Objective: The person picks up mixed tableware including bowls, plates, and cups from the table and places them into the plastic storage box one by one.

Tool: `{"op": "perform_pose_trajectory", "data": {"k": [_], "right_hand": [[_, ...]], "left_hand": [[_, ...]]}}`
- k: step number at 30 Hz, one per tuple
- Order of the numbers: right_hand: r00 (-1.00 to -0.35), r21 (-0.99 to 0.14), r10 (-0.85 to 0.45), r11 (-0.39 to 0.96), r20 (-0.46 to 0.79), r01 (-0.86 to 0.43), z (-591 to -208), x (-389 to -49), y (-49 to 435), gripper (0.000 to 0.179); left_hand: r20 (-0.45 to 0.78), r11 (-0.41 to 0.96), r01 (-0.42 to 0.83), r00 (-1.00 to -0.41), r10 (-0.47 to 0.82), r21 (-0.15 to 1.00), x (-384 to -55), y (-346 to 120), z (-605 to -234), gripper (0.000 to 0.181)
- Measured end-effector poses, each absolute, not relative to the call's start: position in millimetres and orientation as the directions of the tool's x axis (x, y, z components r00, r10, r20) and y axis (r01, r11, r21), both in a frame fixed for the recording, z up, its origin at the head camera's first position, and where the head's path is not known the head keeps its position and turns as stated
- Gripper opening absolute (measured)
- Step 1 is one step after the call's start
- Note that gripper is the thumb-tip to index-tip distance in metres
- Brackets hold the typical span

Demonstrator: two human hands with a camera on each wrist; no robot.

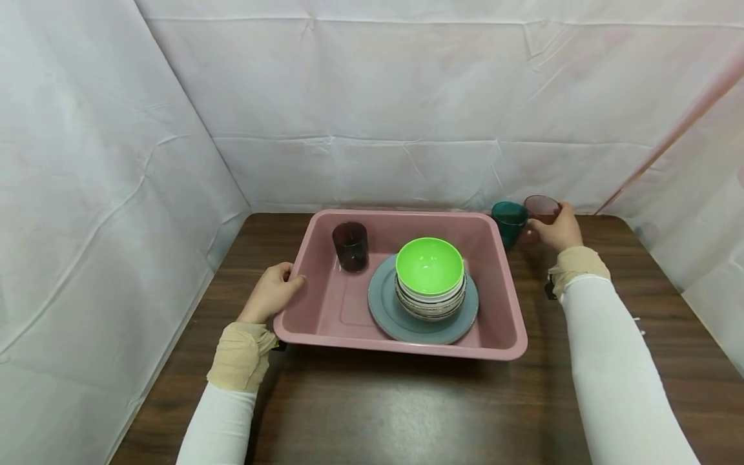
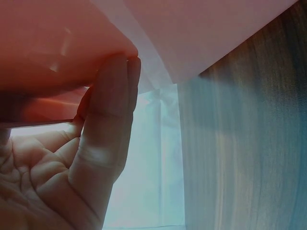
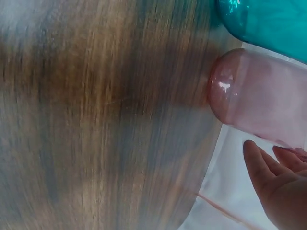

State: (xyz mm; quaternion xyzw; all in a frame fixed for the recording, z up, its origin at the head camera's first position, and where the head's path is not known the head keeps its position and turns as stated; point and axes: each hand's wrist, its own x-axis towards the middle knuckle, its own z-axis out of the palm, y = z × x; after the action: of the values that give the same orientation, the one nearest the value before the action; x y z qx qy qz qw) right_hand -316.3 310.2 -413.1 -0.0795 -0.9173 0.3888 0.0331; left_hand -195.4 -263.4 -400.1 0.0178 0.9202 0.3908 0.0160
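Note:
My left hand (image 1: 269,294) grips the left rim of a pink basin (image 1: 401,349); in the left wrist view its fingers (image 2: 108,96) bend over the basin wall (image 2: 53,43). Toward the back right, my right hand (image 1: 559,229) holds a clear pink cup (image 1: 540,205) near its top, the thumb in front and the fingers along the far side. In the right wrist view the pink cup (image 3: 259,96) stands upright on the table, fingers (image 3: 261,167) beside its wall. A teal cup (image 1: 509,223) stands close to its left, just outside the basin.
Inside the basin are a dark cup (image 1: 351,247) at the back left and a blue-grey plate (image 1: 383,303). On the plate sits a stack of bowls, a bright green bowl (image 1: 430,266) on top. White sheeting (image 1: 407,97) hangs behind the wooden table (image 1: 372,413).

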Motion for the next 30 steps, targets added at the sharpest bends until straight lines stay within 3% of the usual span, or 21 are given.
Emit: {"op": "perform_pose_trajectory", "data": {"k": [14, 30], "right_hand": [[-0.956, -0.766, 0.281, 0.632, 0.089, 0.114, -398.8, -297.5, 322.4, 0.089], [-0.929, -0.787, 0.259, 0.615, 0.264, -0.052, -315.5, -265.8, 315.0, 0.082]], "left_hand": [[-0.012, 0.700, 0.024, -0.999, 0.047, 0.714, -199.7, -260.3, -400.5, 0.028], [-0.004, 0.710, 0.036, -0.998, 0.055, 0.703, -201.7, -262.1, -399.3, 0.028]]}}
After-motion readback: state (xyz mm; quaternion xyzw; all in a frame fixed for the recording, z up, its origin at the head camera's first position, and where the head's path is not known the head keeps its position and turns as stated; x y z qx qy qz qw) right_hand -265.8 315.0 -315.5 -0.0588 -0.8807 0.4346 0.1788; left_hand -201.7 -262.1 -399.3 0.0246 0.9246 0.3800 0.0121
